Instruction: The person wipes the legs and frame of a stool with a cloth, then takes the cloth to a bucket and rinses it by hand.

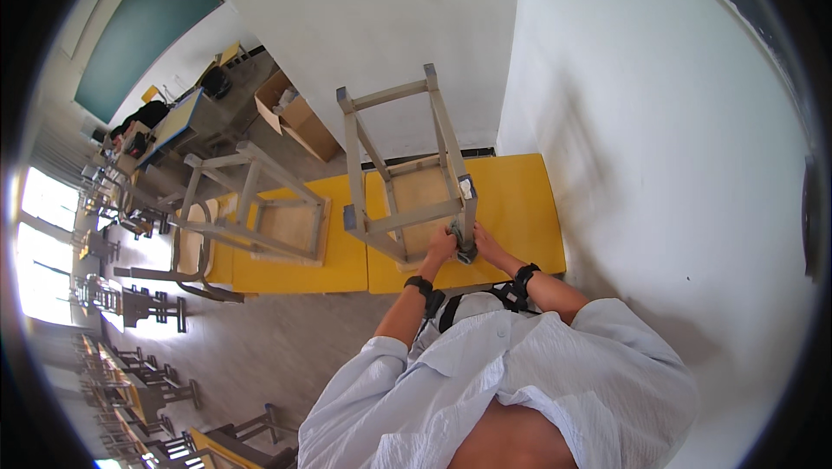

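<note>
An upturned stool (416,217) with a grey frame stands seat-down on a yellow desk top (520,209), its legs pointing up. My left hand (442,245) grips a dark grey-green cloth (465,253) against the near right leg of the stool. On the other side of that same leg, my right hand (489,243) is closed at the cloth's edge; its fingers are partly hidden, and whether it holds cloth or leg is unclear. White material shows on the blue cap of this leg. Both wrists wear black bands.
A second upturned stool (286,228) lies on the adjoining yellow desk, with a metal-framed chair (195,241) beyond it. An open cardboard box (302,121) stands on the floor by the wall. A white wall (663,163) rises close on the right. Rows of desks and chairs stand at left.
</note>
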Motion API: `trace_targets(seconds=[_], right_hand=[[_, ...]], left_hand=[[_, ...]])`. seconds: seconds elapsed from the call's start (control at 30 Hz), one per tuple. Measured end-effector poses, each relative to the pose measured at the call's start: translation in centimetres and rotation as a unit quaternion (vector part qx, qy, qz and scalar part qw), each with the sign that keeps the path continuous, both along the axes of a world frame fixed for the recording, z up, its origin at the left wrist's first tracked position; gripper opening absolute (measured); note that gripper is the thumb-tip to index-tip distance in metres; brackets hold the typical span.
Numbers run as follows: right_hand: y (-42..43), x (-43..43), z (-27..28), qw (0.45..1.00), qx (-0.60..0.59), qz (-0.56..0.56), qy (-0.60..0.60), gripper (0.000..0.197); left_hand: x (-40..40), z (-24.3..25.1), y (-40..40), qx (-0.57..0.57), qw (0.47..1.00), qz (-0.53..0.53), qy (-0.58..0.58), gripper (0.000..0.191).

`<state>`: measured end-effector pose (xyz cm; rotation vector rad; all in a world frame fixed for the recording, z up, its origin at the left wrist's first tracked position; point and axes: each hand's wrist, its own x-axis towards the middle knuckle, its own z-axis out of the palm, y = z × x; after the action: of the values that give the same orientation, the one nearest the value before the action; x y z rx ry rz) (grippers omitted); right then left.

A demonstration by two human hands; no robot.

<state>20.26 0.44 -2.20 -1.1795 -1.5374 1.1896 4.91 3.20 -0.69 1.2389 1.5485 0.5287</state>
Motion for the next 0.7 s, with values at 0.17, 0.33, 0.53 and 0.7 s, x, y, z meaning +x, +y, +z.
trace_targets(seconds=[0.17,0.33,0.53,0.7], right_hand=[[0.0,0.4,0.3,0.988,-0.148,0.000,0.053,0.031],[0.4,0.9,1.5,0.985,-0.173,-0.012,0.022,0.033],[-0.9,0.6,9.7,0.944,-0.302,-0.025,0.133,0.035],[-1.0,2.0,15.6,0.955,-0.224,-0.045,0.189,0.032]], left_hand=[[0.3,0.9,0.5,-0.022,0.998,-0.036,0.054,0.021],[0.9,1.0,0.6,-0.046,0.997,-0.056,-0.002,0.022],[-1.7,1.8,1.0,0.080,0.989,-0.074,-0.100,0.025],[1.1,15.8,-1.5,0.273,0.947,-0.134,-0.105,0.026]])
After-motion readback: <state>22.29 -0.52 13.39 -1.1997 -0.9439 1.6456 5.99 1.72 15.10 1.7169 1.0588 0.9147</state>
